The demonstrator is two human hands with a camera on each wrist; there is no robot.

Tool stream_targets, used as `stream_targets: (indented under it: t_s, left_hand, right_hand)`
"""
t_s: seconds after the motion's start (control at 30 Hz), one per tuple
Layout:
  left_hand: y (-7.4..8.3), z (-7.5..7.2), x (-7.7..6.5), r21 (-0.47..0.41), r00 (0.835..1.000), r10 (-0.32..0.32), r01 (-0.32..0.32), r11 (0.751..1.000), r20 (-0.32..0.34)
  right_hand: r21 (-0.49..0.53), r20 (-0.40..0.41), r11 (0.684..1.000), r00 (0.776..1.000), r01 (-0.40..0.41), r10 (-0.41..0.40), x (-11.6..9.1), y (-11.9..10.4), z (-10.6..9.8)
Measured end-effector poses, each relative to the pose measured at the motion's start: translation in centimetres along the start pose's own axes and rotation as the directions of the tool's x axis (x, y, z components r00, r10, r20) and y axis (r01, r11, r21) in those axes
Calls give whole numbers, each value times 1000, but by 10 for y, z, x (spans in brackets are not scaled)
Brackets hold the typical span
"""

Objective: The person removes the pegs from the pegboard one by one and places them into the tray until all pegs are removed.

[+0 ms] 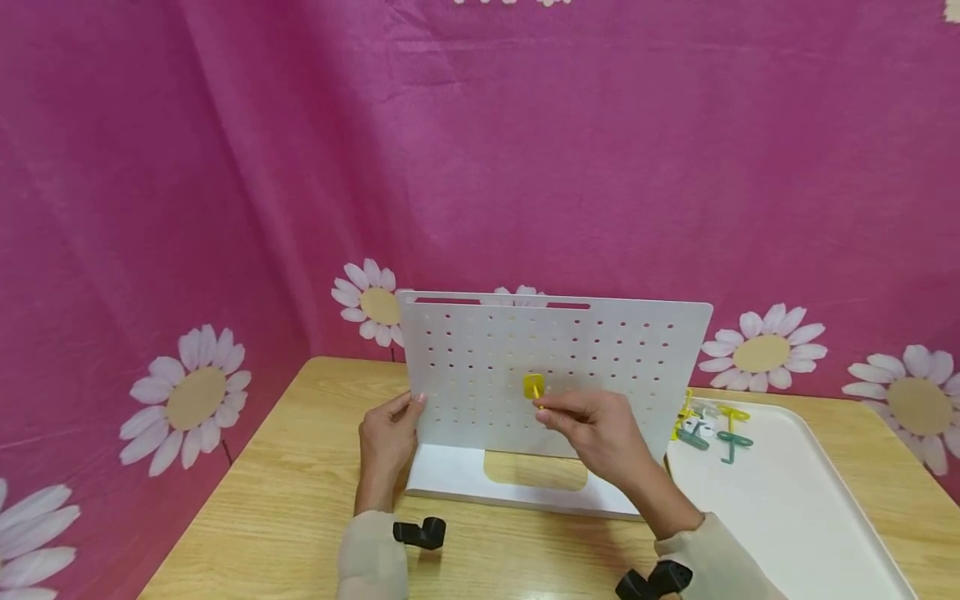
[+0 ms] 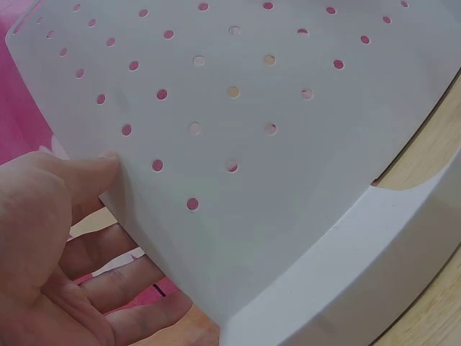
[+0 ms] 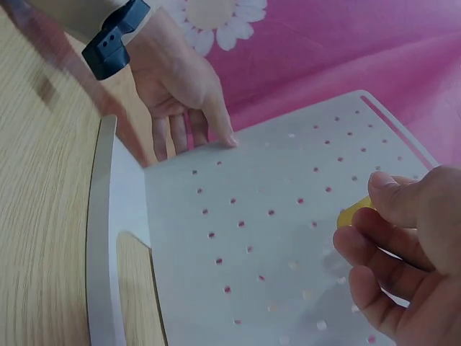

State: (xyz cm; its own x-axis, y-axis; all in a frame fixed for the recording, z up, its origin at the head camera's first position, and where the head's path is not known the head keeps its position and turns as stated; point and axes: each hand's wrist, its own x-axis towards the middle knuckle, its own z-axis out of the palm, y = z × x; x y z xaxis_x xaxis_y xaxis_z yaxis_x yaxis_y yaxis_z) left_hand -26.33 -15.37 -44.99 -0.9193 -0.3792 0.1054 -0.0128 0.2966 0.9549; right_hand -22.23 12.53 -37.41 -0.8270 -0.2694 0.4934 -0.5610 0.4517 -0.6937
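A white pegboard (image 1: 480,400) with rows of round holes stands upright on its base on the table. My left hand (image 1: 387,442) grips its left edge; in the left wrist view the thumb (image 2: 90,173) lies on the front face and the other fingers reach behind. Near the middle of the board, my right hand (image 1: 600,429) pinches a yellow hook (image 1: 534,387) between thumb and fingers, its square plate against the front face. In the right wrist view, the fingers hide most of the yellow hook (image 3: 354,213).
To the right lies a white tray (image 1: 787,508). Several hooks sit at its back left, among them a yellow hook (image 1: 733,413) and a green hook (image 1: 733,439). A pink curtain (image 1: 525,167) with daisies hangs behind the wooden table (image 1: 262,500).
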Motion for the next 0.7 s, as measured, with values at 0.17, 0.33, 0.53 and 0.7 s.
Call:
stream_targets:
  t_s: [0.17,0.33,0.53,0.7]
  left_hand:
    - [0,0,-1,-17,1000,-8,8,1000,6]
    - [0,0,-1,-19,1000,-8,8,1000,1]
    - [-1,-1,0,-18,1000,2,-2,1000,-6]
    - [-1,0,1,-8,1000,12,-12,1000,-4]
  right_hand:
    - [-38,-49,999,999,-8,6,-12,7,-15]
    - [-74,-92,996,995,-42,35,-25,14,-31]
    - [-165,-102,985,994,-42,26,-37,23,-55]
    - [-214,-141,974,989,-70,40,-52,34,-75]
